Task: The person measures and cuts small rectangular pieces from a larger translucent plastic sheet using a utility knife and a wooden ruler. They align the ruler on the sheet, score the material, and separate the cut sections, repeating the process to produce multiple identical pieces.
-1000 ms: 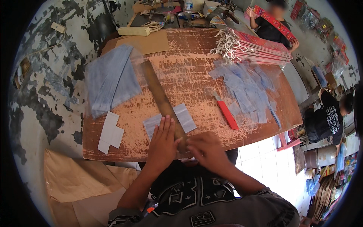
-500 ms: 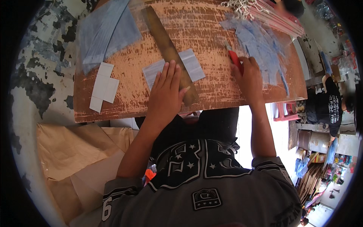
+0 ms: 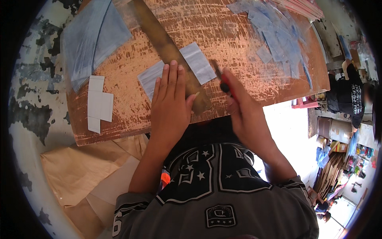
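- Nearest the viewer: the person's dark patterned shirt [image 3: 207, 187], both forearms running up from it to the counter [image 3: 254, 28].
- Below the counter's near edge on the left, brown paper sheets [image 3: 79, 175] lie on the floor.
- Left hand [image 3: 171, 103]: flat, fingers extended and together, palm pressing down on the long wooden ruler [image 3: 167, 49] and on the grey-blue sheet [image 3: 195, 61] beneath it. Grip released; nothing enclosed.
- Right hand [image 3: 238, 107]: grip clenched around a red-handled cutter [image 3: 223, 85], just right of the ruler's edge. The dark tip [image 3: 215, 67] points away from the person and meets the sheet beside the ruler.
- The sheet lies near the counter's front edge, crossed diagonally by the ruler, with a part showing on each side.
- Left of the hands: small white paper pieces [image 3: 97, 103], apart from the sheet.
- Far left: a stack of larger grey-blue sheets [image 3: 91, 36].
- Far right: a loose pile of cut grey-blue pieces [image 3: 278, 36].
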### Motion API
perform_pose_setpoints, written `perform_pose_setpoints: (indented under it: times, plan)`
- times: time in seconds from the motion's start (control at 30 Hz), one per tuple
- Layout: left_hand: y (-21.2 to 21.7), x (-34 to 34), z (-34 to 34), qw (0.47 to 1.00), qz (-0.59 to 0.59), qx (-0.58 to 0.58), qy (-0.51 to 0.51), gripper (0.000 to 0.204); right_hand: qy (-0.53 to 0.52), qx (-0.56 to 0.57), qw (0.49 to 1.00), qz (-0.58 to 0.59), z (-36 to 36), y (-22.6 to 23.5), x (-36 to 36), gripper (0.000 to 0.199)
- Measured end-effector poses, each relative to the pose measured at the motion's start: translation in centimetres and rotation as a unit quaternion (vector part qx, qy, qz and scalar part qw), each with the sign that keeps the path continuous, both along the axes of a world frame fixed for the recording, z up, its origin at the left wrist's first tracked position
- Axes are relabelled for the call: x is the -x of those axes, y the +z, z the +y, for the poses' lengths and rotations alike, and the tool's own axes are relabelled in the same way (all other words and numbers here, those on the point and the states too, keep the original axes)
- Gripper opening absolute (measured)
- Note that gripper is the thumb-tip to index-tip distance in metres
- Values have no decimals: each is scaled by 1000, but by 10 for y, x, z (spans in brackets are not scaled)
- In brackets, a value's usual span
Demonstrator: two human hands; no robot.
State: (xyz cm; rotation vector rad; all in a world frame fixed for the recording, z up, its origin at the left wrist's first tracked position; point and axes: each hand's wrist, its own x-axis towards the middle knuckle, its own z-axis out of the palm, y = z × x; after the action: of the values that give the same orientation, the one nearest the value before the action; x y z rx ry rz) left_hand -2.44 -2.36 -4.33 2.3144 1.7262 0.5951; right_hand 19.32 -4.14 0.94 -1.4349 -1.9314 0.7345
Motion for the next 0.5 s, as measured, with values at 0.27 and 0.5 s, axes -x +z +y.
perform_pose_setpoints:
  times: [0.27, 0.5]
  plan:
    - [10, 0, -1, 999, -30, 22, 5, 71, 18, 123, 987, -103, 0, 16, 24, 64]
    - [13, 0, 0, 999, -17, 28, 10, 79, 19, 113, 984, -134, -1, 14, 30, 69]
